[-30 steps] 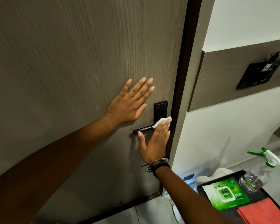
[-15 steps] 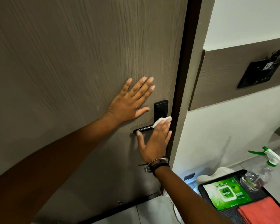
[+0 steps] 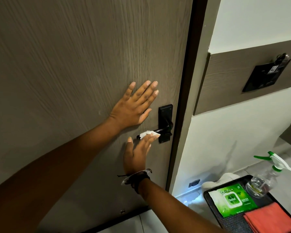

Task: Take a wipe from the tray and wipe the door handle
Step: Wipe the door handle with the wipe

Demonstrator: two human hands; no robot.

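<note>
We have the white wipe (image 3: 149,134) pressed onto the black door handle (image 3: 160,131) under the flat fingers of our right hand (image 3: 138,155), near the lever's free end; the grip is an open palm pinning the wipe, not a closed fist. Our left hand (image 3: 133,110) lies spread and empty on the door (image 3: 74,64), bracing it. To do this well we should fold the wipe round the lever and cover its underside and the backplate too (easy to miss). On the tray (image 3: 208,199) the green pack (image 3: 233,201) reads "Dettol"; smaller print is illegible.
</note>
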